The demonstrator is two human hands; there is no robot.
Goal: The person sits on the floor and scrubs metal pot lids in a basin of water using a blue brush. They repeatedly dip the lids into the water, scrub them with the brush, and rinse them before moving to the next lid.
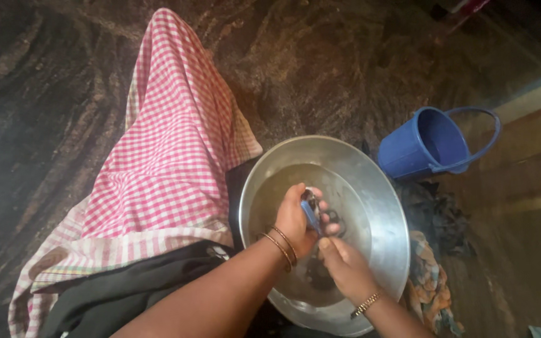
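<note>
Both hands work over the middle of the steel basin (380,188). The left hand (295,219) is closed around a small metal tool with a blue grip (311,211), and the right hand (344,266), just beside it toward the near rim, has its thumb pressed up against the same piece — the two hands meet on it. What kind of tool it is cannot be told; it looks like metal loops or blades with a blue part. It sits just above shallow, murky water pooled in the basin's bottom. To do this rubbing well, the left hand likely needs a firm hold on the blue part while the right thumb scrubs the metal, low over the water so drips fall inside the rim. Any sharp edge should point away from the fingers — wet metal slips easily. Beyond the basin's far right edge a blue bucket (417,150) lies tipped on the dark stone floor (45,75); a pink checked cloth (164,156) spreads along its left side, and crumpled rags (430,275) lie by its right rim.
</note>
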